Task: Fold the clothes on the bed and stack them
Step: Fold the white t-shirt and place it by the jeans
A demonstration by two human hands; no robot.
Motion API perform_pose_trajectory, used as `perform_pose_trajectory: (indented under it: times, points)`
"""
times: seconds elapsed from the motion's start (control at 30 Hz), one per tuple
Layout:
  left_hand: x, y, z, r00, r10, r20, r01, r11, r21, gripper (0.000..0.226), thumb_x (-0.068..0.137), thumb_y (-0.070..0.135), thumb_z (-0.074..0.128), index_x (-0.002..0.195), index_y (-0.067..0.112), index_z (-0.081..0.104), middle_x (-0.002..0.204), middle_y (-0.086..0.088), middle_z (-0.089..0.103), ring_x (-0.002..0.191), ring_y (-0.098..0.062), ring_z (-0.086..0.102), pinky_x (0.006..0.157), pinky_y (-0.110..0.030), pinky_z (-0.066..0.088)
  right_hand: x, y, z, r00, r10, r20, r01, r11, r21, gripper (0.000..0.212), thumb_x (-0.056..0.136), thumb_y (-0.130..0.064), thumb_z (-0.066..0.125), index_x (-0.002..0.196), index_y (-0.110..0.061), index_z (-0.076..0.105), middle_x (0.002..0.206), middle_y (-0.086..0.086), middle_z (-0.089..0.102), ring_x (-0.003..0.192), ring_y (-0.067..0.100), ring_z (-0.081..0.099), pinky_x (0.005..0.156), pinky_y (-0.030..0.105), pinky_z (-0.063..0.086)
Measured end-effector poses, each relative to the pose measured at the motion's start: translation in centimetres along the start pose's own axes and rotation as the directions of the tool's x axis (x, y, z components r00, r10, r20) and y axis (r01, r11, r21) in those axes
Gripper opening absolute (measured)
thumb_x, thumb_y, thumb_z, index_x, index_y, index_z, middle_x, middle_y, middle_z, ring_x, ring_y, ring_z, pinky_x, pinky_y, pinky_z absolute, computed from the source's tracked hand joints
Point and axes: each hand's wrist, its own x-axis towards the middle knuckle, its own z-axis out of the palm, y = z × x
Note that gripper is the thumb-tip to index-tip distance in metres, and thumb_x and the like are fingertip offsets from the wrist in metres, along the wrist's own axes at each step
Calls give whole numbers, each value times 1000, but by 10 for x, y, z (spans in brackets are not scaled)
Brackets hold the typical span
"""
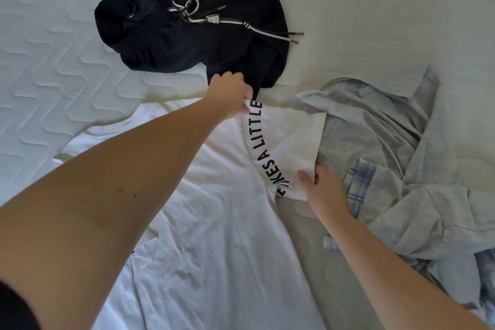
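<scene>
Head view: we should draw the white T-shirt [214, 195], spread across the near bed [53, 61], taut and fold its right side over squarely. Our left hand [231, 96] pinches the far edge; our right hand [324, 190] grips the near sleeve corner.

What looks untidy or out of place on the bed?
The black drawstring garment lies crumpled, its cord loose. The grey garment is heaped at the right, and the white T-shirt sleeve lies over its edge.
</scene>
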Motion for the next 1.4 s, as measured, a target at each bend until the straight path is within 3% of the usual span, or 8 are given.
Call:
perform_pose_trajectory:
  times: [0.13, 0.33, 0.43, 0.53, 0.7, 0.87, 1.13, 1.4]
  points:
    - [-10, -5, 2, 996, -19, -87, 3, 982, -188, 19, 97, 36, 58, 108, 26, 69, 97, 2, 55, 87, -23, 55, 72, -32, 39, -12, -8, -4, 987, -147, -61, 152, 984, 90, 12, 95, -37, 59, 91, -26, 56, 68, -16, 56, 64, -5, 56, 51, 12, 37]
    - [-30, -13, 12, 974, -161, -158, 90, 920, -382, 22, 99, 33, 51, 109, 24, 68, 88, 6, 66, 92, -20, 60, 76, -32, 48, -26, -39, 0, 897, -371, -242, 359, 929, -91, 24, 89, -33, 68, 72, -19, 58, 80, -15, 59, 91, 7, 43, 83, 33, 31]
    - [-33, -17, 13, 977, -188, -100, 111, 850, -515, 20, 98, 31, 55, 109, 21, 68, 104, 2, 69, 100, -18, 61, 80, -25, 43, -32, -54, 2, 906, -391, -160, 404, 913, 60, 38, 92, -26, 65, 66, -34, 38, 62, -16, 46, 68, -7, 48, 65, 12, 32]
    - [-39, -21, 12, 971, -228, -74, 129, 758, -639, 19, 96, 29, 59, 109, 19, 69, 106, 2, 69, 104, -15, 61, 80, -22, 40, -40, -61, 8, 889, -447, -103, 458, 879, 136, 28, 93, -23, 61, 70, -21, 45, 59, -9, 55, 62, -3, 55, 55, 12, 36]
    - [-63, -31, 9, 948, -317, 33, 164, 394, -904, 7, 96, 22, 61, 100, 22, 66, 104, 5, 67, 103, -18, 63, 91, -36, 55, -59, -73, 19, 858, -505, -88, 506, 806, 306, 41, 92, -15, 64, 67, -38, 41, 70, -21, 57, 67, -10, 55, 56, 7, 35]
    - [-84, -43, 5, 938, -273, 213, 208, -45, -977, 10, 99, 11, 55, 104, 18, 60, 117, -9, 60, 108, -21, 62, 78, -28, 59, -72, -86, 33, 866, -500, 18, 454, 801, 390, 44, 96, -20, 61, 66, -47, 43, 57, -14, 42, 54, -1, 46, 53, 15, 32]
    - [-119, -73, 13, 921, -381, 80, 109, 55, -993, 14, 91, 8, 68, 93, 22, 67, 85, 2, 64, 82, -9, 69, 83, -27, 59, -98, -101, 62, 817, -575, 32, 532, 775, 340, 8, 93, -31, 56, 86, -28, 53, 86, -4, 60, 82, 7, 63, 66, 13, 39]
    - [-151, -104, 30, 886, -457, 74, 100, 33, -994, 14, 93, 0, 61, 98, 13, 64, 85, -2, 68, 79, -10, 72, 84, -27, 58, -114, -118, 101, 787, -616, 37, 585, 764, 272, 20, 93, -35, 54, 92, -15, 55, 91, -8, 59, 90, 0, 60, 61, 12, 35]
